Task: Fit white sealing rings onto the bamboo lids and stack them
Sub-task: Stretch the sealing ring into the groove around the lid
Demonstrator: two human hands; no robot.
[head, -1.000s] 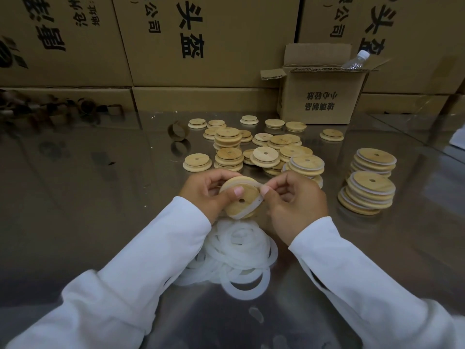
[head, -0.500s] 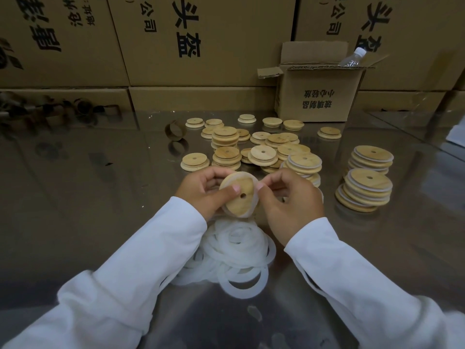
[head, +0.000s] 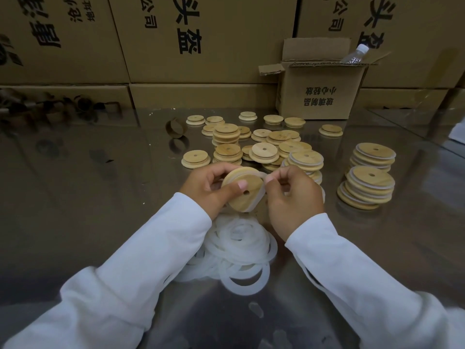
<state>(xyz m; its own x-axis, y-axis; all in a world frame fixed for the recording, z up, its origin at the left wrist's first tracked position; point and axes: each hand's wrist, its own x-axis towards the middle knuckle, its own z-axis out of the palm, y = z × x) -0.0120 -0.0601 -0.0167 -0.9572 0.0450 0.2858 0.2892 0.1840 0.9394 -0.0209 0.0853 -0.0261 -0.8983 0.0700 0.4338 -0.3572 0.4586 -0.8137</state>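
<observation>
Change: a second ago the ring [head: 260, 191] showed mostly at the lid's lower right. Now its white band runs up the right rim to my right fingertips.
Left hand [head: 206, 188]: grips the lid [head: 245, 197], thumb laid across its face just beside the hole, fingers curled behind.
Right hand [head: 293, 196]: thumb and forefinger pinch the ring at the lid's upper right edge.
Lid: round bamboo disc, pale grain, small hole, held tilted above the ring pile [head: 241, 245].
Ring: flat, translucent white, limp.
Pile: loose overlapping rings lying on the surface [head: 75, 197].
Stacks [head: 367, 190]: ringed lids, to my right.
Bare lids [head: 264, 152]: scattered beyond my hands.
Surface: glossy, mirror-like.
</observation>
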